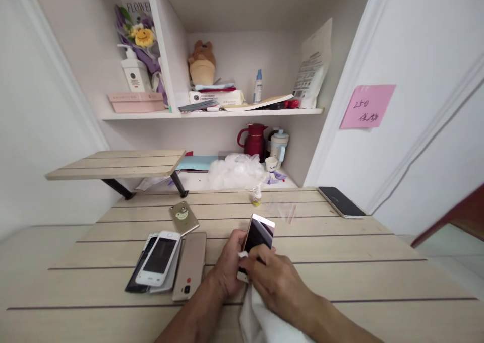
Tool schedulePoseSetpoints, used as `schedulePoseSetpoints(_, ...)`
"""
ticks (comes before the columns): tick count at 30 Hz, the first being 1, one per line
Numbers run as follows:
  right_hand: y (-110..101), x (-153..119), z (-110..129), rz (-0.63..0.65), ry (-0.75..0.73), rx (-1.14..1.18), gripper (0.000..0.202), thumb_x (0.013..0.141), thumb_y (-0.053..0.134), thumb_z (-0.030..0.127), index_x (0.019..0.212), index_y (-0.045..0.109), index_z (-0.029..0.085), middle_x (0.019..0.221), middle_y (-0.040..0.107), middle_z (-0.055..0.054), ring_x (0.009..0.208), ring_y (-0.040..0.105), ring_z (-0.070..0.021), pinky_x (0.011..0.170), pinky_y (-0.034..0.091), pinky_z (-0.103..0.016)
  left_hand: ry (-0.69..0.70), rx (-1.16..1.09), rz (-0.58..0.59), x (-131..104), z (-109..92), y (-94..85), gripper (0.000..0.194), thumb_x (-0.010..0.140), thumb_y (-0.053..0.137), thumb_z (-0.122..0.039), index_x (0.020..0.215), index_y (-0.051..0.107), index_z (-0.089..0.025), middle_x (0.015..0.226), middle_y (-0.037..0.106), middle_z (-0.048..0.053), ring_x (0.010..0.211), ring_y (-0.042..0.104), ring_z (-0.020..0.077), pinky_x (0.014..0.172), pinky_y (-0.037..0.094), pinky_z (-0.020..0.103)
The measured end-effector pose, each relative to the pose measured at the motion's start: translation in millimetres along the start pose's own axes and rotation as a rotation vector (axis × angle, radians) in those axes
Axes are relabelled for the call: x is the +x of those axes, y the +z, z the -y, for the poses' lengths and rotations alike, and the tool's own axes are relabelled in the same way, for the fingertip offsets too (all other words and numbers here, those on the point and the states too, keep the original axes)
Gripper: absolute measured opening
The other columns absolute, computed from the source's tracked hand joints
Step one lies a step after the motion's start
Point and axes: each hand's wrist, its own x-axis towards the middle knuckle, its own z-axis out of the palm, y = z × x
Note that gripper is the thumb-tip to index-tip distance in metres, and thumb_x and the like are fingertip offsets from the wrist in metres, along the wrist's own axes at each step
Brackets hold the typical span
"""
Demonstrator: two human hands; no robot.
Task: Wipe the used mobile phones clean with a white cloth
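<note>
My left hand (pixel 228 267) is closed around the left side of a smartphone (pixel 260 231) with a white and gold frame and a dark screen, tilted up above the table. Over the lower part of that screen, my right hand (pixel 274 277) pinches a white cloth (pixel 260 318). The cloth hangs down beneath the right wrist, and a small tip of it shows by the left thumb. The phone's lower part is mostly covered by my right fingers. Just beyond the phone stand a small dropper bottle (pixel 257 196) and a clear plastic bag (pixel 283 209).
On the left lie a white phone (pixel 161 259) on a stack, a large gold phone (pixel 192 265) and a smaller gold phone (pixel 184 218). A dark-screened tablet (pixel 341 202) is at the back right. Behind are a small wooden stand (pixel 117 164), a white fluffy bundle (pixel 236 173) and a red jug (pixel 254 140).
</note>
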Motion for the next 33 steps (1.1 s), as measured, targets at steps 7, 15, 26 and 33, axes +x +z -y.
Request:
schedulePoseSetpoints(7, -8.7, 3.5, -31.1, -0.165, 0.183, -0.063, 0.029, 0.100, 0.042, 0.018, 0.122, 0.060, 0.021, 0.102, 0.062, -0.010, 0.087, 0.067, -0.0200, 0.075, 0.059, -0.034, -0.008, -0.037, 0.052, 1.6, 1.9, 1.3, 0.018, 0.078, 0.060, -0.031, 0.068, 0.063, -0.016, 0.060, 0.064, 0.000, 0.066, 0.063, 0.0193, 0.068, 0.045, 0.029)
schedulePoseSetpoints(15, 0.1, 0.0, -5.7, 0.057, 0.027, 0.006, 0.026, 0.097, 0.049, 0.017, 0.113, 0.065, 0.028, 0.097, 0.066, -0.003, 0.076, 0.067, -0.0136, 0.071, 0.058, -0.025, 0.045, -0.131, 0.074, 9.1, -5.2, -9.4, 0.025, 0.079, 0.060, -0.032, 0.059, 0.059, -0.017, 0.056, 0.061, 0.000, 0.060, 0.060, 0.0170, 0.066, 0.047, 0.029)
schedulePoseSetpoints(26, -5.5, 6.1, -9.6, 0.087, 0.093, 0.042, 0.027, 0.093, 0.052, 0.013, 0.113, 0.063, 0.027, 0.101, 0.061, -0.005, 0.091, 0.065, -0.0192, 0.082, 0.056, -0.033, 0.109, -0.217, 0.077, 11.7, -7.4, -6.2, 0.030, 0.089, 0.058, -0.035, 0.091, 0.069, -0.007, 0.077, 0.073, 0.008, 0.070, 0.067, 0.0184, 0.072, 0.051, 0.029)
schedulePoseSetpoints(33, -14.5, 9.4, -10.8, 0.203, 0.223, -0.017, 0.047, 0.089, 0.051, 0.010, 0.130, 0.053, 0.033, 0.111, 0.055, -0.008, 0.094, 0.065, -0.0238, 0.080, 0.057, -0.040, 0.193, -0.264, 0.021, 10.9, -9.5, -13.4, 0.032, 0.090, 0.057, -0.034, 0.102, 0.069, -0.007, 0.095, 0.074, 0.011, 0.093, 0.069, 0.0219, 0.087, 0.050, 0.032)
